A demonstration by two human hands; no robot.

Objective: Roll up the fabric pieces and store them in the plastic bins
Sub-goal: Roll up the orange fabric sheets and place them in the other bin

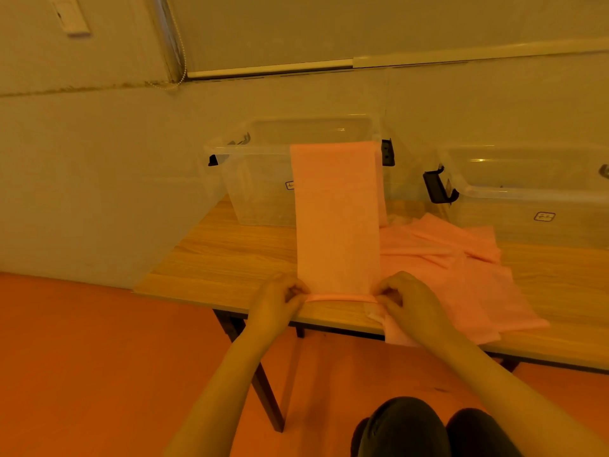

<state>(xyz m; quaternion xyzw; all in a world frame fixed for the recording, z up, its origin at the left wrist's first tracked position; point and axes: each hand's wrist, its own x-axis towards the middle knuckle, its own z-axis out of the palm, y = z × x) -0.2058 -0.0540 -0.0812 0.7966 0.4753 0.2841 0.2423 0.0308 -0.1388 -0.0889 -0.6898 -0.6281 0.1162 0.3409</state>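
At the near edge of the worktop [227,258], your left hand [280,300] and right hand [407,300] pinch the two ends of a narrow roll at the near end of the pink fabric strip [337,219]. Both forearms reach forward, knuckles up. The strip's far end drapes over the left clear bin [253,179]; more fabric pieces [461,268] lie beside it.

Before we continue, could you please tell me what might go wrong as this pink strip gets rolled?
The far end of the strip hangs over the bin's rim, so rolling may drag it crooked. Both hands work at the table's edge, where the roll might slip off. The pile alongside could get caught in.
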